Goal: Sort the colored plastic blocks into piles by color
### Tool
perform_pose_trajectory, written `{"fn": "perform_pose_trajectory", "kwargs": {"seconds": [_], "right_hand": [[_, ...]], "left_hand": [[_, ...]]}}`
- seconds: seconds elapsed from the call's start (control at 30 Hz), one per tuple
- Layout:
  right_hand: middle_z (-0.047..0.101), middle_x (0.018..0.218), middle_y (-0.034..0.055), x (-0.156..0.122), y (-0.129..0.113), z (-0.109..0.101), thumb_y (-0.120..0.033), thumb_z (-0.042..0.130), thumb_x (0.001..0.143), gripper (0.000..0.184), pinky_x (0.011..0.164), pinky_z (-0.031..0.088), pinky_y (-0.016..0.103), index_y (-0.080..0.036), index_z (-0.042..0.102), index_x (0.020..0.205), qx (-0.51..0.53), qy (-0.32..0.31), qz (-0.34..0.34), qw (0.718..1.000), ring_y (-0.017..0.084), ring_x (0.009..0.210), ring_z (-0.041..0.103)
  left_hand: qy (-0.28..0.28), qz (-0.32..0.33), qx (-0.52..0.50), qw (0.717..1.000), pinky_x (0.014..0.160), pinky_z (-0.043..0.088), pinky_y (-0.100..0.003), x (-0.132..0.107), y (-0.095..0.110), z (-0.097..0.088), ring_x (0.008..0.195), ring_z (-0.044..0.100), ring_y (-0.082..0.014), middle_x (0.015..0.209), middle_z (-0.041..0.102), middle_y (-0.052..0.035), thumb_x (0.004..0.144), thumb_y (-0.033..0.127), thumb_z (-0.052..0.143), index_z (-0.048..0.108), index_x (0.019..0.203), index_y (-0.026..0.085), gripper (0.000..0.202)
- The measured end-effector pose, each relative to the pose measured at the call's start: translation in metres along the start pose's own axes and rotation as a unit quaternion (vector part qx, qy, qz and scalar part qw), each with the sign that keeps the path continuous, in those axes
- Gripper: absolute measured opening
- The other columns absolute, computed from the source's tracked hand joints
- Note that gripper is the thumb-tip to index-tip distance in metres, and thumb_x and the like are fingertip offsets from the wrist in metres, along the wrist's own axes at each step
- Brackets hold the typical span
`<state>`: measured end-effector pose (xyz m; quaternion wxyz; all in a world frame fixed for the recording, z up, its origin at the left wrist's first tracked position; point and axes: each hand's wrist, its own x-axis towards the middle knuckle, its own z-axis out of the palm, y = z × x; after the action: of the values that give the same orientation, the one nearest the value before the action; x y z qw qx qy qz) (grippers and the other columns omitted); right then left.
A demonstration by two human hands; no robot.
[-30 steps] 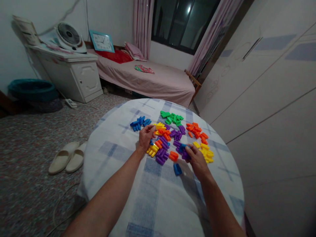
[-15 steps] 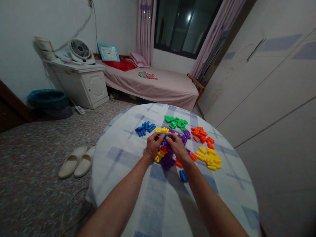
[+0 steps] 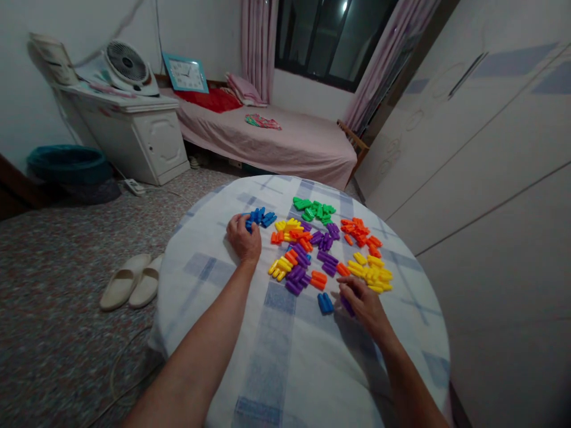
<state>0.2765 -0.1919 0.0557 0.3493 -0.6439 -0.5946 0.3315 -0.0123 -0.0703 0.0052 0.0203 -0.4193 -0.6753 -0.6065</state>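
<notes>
My left hand (image 3: 245, 239) is at the left end of a pile of blue plastic pieces (image 3: 264, 217), its fingers curled round a blue piece at the near edge. My right hand (image 3: 360, 300) is low over the right part of the table, fingers stretched out and a little apart. A purple piece (image 3: 347, 306) shows partly beneath it; the hand hides the rest. Between the hands lies a mixed heap with purple pieces (image 3: 301, 255), yellow pieces (image 3: 280, 268) and orange pieces (image 3: 318, 279). A pair of blue pieces (image 3: 325, 303) lies left of my right hand.
Green pieces (image 3: 314, 209) lie at the back, orange-red pieces (image 3: 357, 230) and yellow pieces (image 3: 372, 273) on the right. The round table has a checked cloth (image 3: 263, 356). Beyond are a bed (image 3: 303, 134), a white cabinet (image 3: 160, 139) and slippers (image 3: 127, 282).
My hands have parted from above the mixed heap, where they held a blue piece together. The left has moved left to the blue pile, the right towards the right and nearer me.
</notes>
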Motion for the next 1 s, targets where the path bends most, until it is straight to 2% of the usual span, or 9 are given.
{"fn": "perform_pose_trajectory", "kwargs": {"seconds": [0.13, 0.23, 0.3, 0.4, 0.5, 0.6, 0.77, 0.87, 1.0], "right_hand": [[0.064, 0.091, 0.003, -0.015, 0.001, 0.004, -0.045, 0.062, 0.075, 0.037, 0.067, 0.045, 0.029, -0.024, 0.064, 0.106, -0.12, -0.097, -0.04, 0.987, 0.017, 0.073, 0.059], [0.062, 0.1, 0.0041, -0.022, -0.001, 0.012, -0.038, 0.064, 0.073, 0.04, 0.074, 0.045, 0.03, -0.025, 0.062, 0.11, -0.21, -0.126, -0.083, 0.966, 0.019, 0.084, 0.059], [0.061, 0.1, 0.0044, -0.021, -0.001, 0.018, -0.034, 0.06, 0.075, 0.036, 0.075, 0.044, 0.03, -0.024, 0.061, 0.11, -0.252, -0.116, -0.103, 0.955, 0.019, 0.084, 0.059], [0.061, 0.096, 0.0049, -0.011, 0.0, 0.022, -0.032, 0.053, 0.08, 0.029, 0.075, 0.045, 0.029, -0.022, 0.06, 0.106, -0.249, -0.082, -0.129, 0.956, 0.018, 0.081, 0.059], [0.061, 0.095, 0.0068, 0.012, 0.0, 0.021, -0.035, 0.052, 0.082, 0.029, 0.076, 0.045, 0.031, -0.02, 0.06, 0.105, -0.229, -0.001, -0.159, 0.96, 0.019, 0.083, 0.059], [0.061, 0.101, 0.0082, 0.04, -0.008, 0.02, -0.035, 0.051, 0.083, 0.033, 0.077, 0.045, 0.033, -0.02, 0.059, 0.111, -0.255, 0.054, -0.172, 0.95, 0.02, 0.087, 0.058], [0.062, 0.105, 0.0096, 0.07, -0.027, 0.034, -0.026, 0.05, 0.084, 0.03, 0.081, 0.04, 0.033, -0.019, 0.06, 0.111, -0.352, -0.006, -0.208, 0.912, 0.022, 0.097, 0.056], [0.063, 0.11, 0.0094, 0.078, -0.033, 0.047, -0.018, 0.052, 0.079, 0.034, 0.079, 0.038, 0.032, -0.02, 0.06, 0.112, -0.393, -0.053, -0.209, 0.894, 0.023, 0.101, 0.054], [0.065, 0.112, 0.0072, 0.085, -0.031, 0.056, -0.017, 0.054, 0.077, 0.035, 0.078, 0.037, 0.032, -0.022, 0.061, 0.111, -0.403, -0.097, -0.195, 0.889, 0.024, 0.104, 0.054]], "left_hand": [[0.017, 0.056, -0.011, 0.998, 0.106, 0.032, -0.042, -0.003, 0.008, -0.001, 0.121, 0.044, -0.0262, 0.122, 0.052, -0.0135, 0.077, 0.012, 0.052, 0.064, 0.102, 0.016, 0.028], [-0.017, 0.114, -0.049, 0.992, 0.106, 0.033, -0.042, -0.008, 0.016, -0.002, 0.121, 0.045, -0.0248, 0.122, 0.053, -0.0144, 0.08, 0.011, 0.047, 0.062, 0.104, 0.014, 0.029], [-0.069, 0.152, -0.086, 0.982, 0.102, 0.039, -0.041, -0.013, 0.02, -0.001, 0.115, 0.05, -0.023, 0.117, 0.057, -0.013, 0.081, 0.011, 0.045, 0.061, 0.105, 0.015, 0.029], [-0.175, 0.192, -0.126, 0.957, 0.088, 0.047, -0.034, -0.022, 0.022, 0.004, 0.099, 0.059, -0.019, 0.101, 0.063, -0.0084, 0.083, 0.011, 0.043, 0.062, 0.099, 0.017, 0.026], [-0.267, 0.215, -0.132, 0.93, 0.081, 0.049, -0.029, -0.03, 0.022, 0.008, 0.088, 0.061, -0.0171, 0.089, 0.065, -0.006, 0.082, 0.012, 0.045, 0.064, 0.094, 0.018, 0.023], [-0.34, 0.205, -0.112, 0.911, 0.077, 0.048, -0.027, -0.035, 0.024, 0.007, 0.082, 0.063, -0.0162, 0.088, 0.068, -0.005, 0.079, 0.012, 0.05, 0.067, 0.091, 0.019, 0.022], [-0.424, 0.115, -0.115, 0.891, 0.065, 0.048, -0.024, -0.036, 0.029, 0.004, 0.069, 0.064, -0.0149, 0.081, 0.072, -0.0033, 0.078, 0.021, 0.056, 0.072, 0.088, 0.019, 0.018], [-0.432, 0.082, -0.124, 0.889, 0.061, 0.046, -0.022, -0.035, 0.031, 0.004, 0.065, 0.063, -0.0141, 0.073, 0.071, -0.0019, 0.079, 0.026, 0.055, 0.072, 0.082, 0.018, 0.019], [-0.428, 0.073, -0.126, 0.892, 0.06, 0.046, -0.022, -0.034, 0.031, 0.006, 0.063, 0.063, -0.0136, 0.071, 0.07, -0.0011, 0.08, 0.028, 0.055, 0.072, 0.08, 0.017, 0.021]]}}
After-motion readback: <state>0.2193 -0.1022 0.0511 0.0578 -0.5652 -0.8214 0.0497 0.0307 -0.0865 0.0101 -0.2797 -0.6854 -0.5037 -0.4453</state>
